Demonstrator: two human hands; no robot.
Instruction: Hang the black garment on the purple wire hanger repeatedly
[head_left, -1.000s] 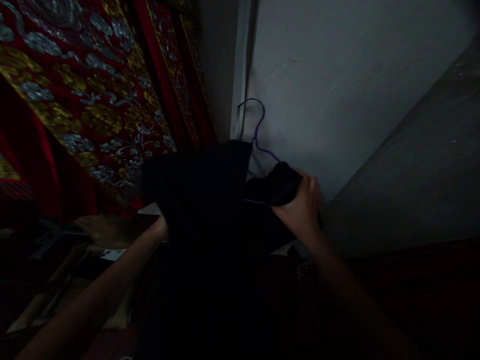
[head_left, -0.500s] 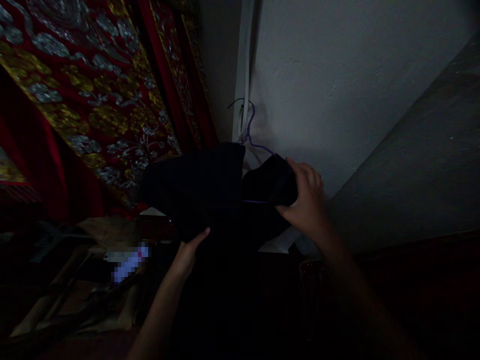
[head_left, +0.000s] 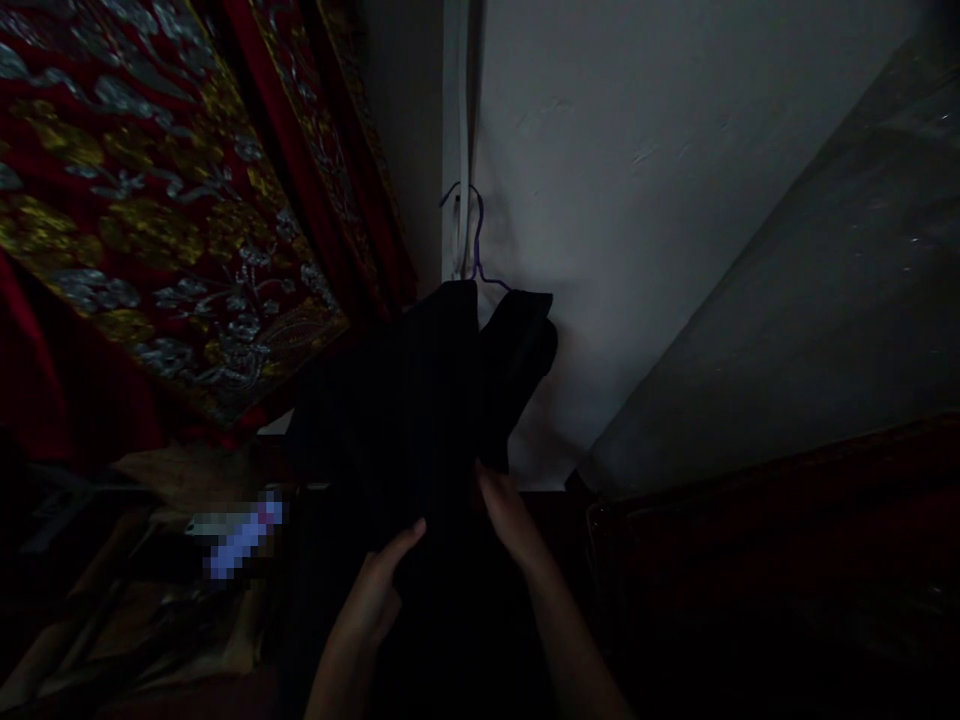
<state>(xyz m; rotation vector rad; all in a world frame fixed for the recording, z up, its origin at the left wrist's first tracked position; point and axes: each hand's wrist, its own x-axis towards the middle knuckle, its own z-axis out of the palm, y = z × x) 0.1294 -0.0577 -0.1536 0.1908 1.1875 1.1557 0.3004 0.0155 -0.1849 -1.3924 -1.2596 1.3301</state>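
Observation:
A dark garment, its details lost in the dim light, hangs from a thin purple hanger hooked by a pale vertical strip on the wall. Low on its front, my left hand has the cloth, thumb on top and some fingers hidden in shadow. Across from it, my right hand holds the garment near its right edge, thumb pointing up and the fingers mostly out of sight behind the cloth.
Red cloth with gold and silver embroidery hangs at the left. Wooden furniture stands below it, with a blurred-out bluish item on it. A pale wall rises behind the hanger.
My right hand has left the garment's shoulder and come down to its lower right part. My left hand has moved lower. The right shoulder of the cloth now hangs loose on the hanger.

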